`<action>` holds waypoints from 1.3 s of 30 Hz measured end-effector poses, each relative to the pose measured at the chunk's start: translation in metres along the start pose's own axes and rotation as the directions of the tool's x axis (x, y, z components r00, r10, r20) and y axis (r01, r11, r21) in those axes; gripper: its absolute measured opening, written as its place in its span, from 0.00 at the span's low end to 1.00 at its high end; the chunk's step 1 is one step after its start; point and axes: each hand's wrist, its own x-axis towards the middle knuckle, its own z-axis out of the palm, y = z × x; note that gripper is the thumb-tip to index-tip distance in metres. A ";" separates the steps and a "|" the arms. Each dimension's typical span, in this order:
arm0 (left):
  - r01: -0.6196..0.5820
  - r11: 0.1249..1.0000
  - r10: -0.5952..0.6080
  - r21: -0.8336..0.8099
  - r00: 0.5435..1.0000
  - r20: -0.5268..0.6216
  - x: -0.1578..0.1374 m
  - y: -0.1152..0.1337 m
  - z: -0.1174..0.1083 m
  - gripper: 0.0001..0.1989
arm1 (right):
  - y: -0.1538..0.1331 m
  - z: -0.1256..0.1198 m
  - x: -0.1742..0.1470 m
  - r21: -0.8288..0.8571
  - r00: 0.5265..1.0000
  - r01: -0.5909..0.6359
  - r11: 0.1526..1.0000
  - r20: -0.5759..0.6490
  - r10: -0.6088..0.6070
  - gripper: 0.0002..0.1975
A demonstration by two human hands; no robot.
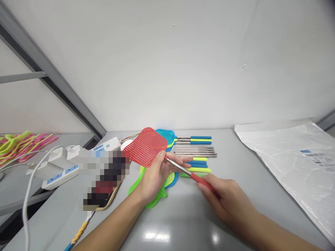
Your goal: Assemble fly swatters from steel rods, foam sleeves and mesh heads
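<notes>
- While the right hand (pixel 226 197) is wrapped around the red grip (pixel 203 182), the left hand (pixel 156 170) has the other end, thumb on top where the mesh meets the shaft and fingers spread out loosely underneath.
- So yeah, both hands are on one red fly swatter (pixel 148 146). It's up in front of them, slanting across: mesh head beyond the left thumb, metal shaft (pixel 180 166) bridging the gap, grip tucked into the right fist.
- Right hand is closed pretty snug, left is more of a light pinch with the fingers stretched out.
- Just under the left hand and wrist: a pile of loose swatter heads, with a bright green head (pixel 134 188) plus yellow-green and blue ones, partly covered.
- Past the fingers, a row of bare metal rods (pixel 195 152) on the worktop (pixel 183 223), with loose yellow and blue grips (pixel 199 164) nearer.
- Behind those, blue-headed swatters (pixel 166 135) with shafts and grips attached, by the wall (pixel 167 69).
- Off left, a phone (pixel 114 196) in a tan case (screen pixelated) and white power strips (pixel 60 179).
- Far right, a white plastic bag (pixel 285 157) with a label, well apart from everything else.
</notes>
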 end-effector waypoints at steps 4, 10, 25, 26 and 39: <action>-0.014 0.998 0.012 0.065 1.000 0.020 0.001 -0.002 -0.006 0.26 | 0.004 0.001 0.001 0.037 1.000 0.023 0.999 -0.009 -0.023 0.15; 0.006 0.963 0.013 0.271 0.998 -0.067 0.000 -0.003 -0.007 0.21 | 0.008 -0.003 0.003 0.083 0.999 0.038 0.996 0.000 -0.038 0.13; -0.050 0.987 0.063 0.153 0.995 -0.079 -0.006 -0.008 0.004 0.27 | 0.006 -0.010 0.008 0.111 0.986 0.044 0.993 0.157 -0.062 0.12; -0.045 0.989 0.055 0.142 0.996 -0.065 -0.006 -0.007 0.004 0.27 | 0.003 -0.011 0.007 0.168 0.983 0.001 0.986 0.183 -0.033 0.12; 0.177 0.972 -0.177 0.156 0.984 -0.016 -0.008 -0.021 0.021 0.27 | -0.009 0.001 0.002 0.688 0.769 -0.616 0.385 0.632 0.100 0.16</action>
